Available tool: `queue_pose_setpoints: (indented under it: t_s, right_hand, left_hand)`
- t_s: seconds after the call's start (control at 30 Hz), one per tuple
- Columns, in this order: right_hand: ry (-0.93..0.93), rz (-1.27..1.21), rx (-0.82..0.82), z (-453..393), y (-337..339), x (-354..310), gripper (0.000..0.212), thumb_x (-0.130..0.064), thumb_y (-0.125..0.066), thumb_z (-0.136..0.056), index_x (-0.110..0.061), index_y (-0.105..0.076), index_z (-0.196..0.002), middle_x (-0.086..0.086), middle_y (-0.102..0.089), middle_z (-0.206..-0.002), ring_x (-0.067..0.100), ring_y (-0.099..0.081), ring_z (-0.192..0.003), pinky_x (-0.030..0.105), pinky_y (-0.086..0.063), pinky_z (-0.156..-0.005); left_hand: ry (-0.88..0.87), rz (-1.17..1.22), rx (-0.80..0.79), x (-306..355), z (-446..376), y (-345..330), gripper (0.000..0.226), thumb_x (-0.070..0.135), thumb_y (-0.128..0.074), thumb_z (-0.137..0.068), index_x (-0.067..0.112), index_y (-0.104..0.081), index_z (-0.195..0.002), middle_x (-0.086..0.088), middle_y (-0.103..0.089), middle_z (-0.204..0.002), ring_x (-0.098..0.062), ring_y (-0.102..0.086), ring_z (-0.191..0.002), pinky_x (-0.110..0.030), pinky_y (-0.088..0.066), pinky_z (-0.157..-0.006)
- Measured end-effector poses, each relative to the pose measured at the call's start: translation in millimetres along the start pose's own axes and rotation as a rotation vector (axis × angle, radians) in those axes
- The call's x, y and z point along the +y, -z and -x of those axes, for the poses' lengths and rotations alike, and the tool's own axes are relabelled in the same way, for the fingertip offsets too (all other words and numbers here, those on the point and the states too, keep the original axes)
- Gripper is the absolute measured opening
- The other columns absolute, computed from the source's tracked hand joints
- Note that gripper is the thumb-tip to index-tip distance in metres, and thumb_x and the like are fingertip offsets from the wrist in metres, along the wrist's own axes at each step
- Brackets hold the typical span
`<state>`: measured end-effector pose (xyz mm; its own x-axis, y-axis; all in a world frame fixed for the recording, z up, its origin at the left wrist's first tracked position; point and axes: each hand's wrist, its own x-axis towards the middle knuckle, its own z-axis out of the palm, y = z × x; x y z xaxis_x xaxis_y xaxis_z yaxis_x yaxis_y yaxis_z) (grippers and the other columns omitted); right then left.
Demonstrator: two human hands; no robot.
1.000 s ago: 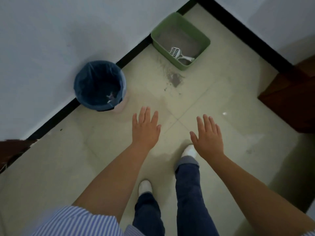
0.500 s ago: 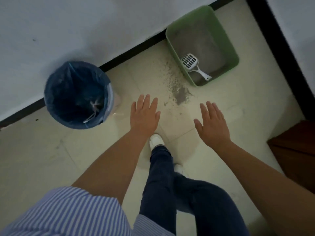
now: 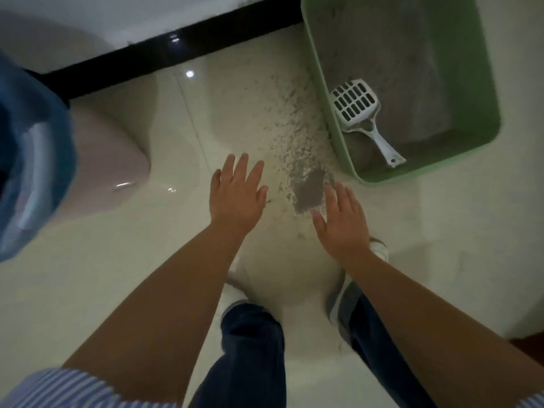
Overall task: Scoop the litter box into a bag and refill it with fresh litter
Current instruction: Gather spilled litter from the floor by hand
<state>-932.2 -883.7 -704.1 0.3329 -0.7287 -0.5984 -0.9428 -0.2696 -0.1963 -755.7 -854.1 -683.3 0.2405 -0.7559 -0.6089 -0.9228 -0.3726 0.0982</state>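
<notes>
A green litter box (image 3: 488,83) stands on the floor at the upper right, with grey litter inside. A white slotted scoop (image 3: 357,106) lies in it, handle toward me. At the far left is the bin lined with a blue bag (image 3: 26,160), blurred. Spilled litter (image 3: 297,160) is strewn on the tiles beside the box, ending in a grey patch. My left hand (image 3: 235,195) hovers flat with fingers spread, left of the spill. My right hand (image 3: 343,222) is flat too, just below the grey patch. Both hold nothing.
A black skirting board (image 3: 164,51) runs along the white wall at the top. My legs in dark trousers and white shoes (image 3: 378,248) stand below the hands. A brown edge shows at the lower right corner.
I have stepped closer: the litter box, scoop and spill now fill more of the view, and the bin has slid to the far left edge. Both hands stay flat and empty.
</notes>
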Motion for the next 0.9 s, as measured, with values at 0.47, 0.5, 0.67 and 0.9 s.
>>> queue_pose_setpoints:
  t_s: [0.47,0.5,0.67,0.9]
  right_hand:
    - [-0.075,-0.138,0.487,-173.6,-139.2,1.2,0.068,-0.043,-0.023,-0.090,0.008,-0.043,-0.131,0.034,-0.038,-0.138,0.048,-0.034,-0.130,0.039,-0.005,-0.108]
    - [-0.069,-0.173,0.478,-179.8,-137.1,-12.1,0.070,-0.043,-0.022,-0.089,0.007,-0.036,-0.136,0.031,-0.032,-0.143,0.045,-0.027,-0.134,0.036,0.000,-0.110]
    - [0.051,-0.449,0.414,-201.1,-111.0,-47.2,0.074,-0.042,-0.006,-0.085,0.002,-0.011,-0.144,0.018,-0.009,-0.155,0.027,-0.005,-0.144,0.020,0.017,-0.111]
    - [-0.066,-0.470,0.537,-137.8,-147.8,10.9,0.071,-0.048,-0.009,-0.096,0.006,-0.019,-0.141,0.013,-0.015,-0.150,0.025,-0.012,-0.139,0.027,0.003,-0.116]
  left_hand:
    - [-0.099,0.089,0.294,-46.6,-178.4,-145.6,0.078,0.046,-0.022,-0.088,-0.012,-0.031,-0.139,-0.029,-0.029,-0.147,-0.041,-0.027,-0.138,-0.036,-0.002,-0.111]
    - [-0.103,0.085,0.297,-46.5,-179.5,-145.3,0.077,0.046,-0.019,-0.088,-0.010,-0.029,-0.140,-0.027,-0.027,-0.148,-0.038,-0.024,-0.139,-0.034,0.000,-0.111]
    - [-0.075,0.110,0.322,-48.5,-180.7,-143.2,0.080,0.045,-0.001,-0.083,-0.001,-0.015,-0.147,-0.016,-0.011,-0.156,-0.026,-0.007,-0.146,-0.028,0.008,-0.113]
    - [-0.117,0.155,0.371,-49.8,-180.4,-145.5,0.079,0.045,-0.002,-0.084,-0.003,-0.016,-0.146,-0.018,-0.013,-0.155,-0.027,-0.009,-0.145,-0.026,0.009,-0.112]
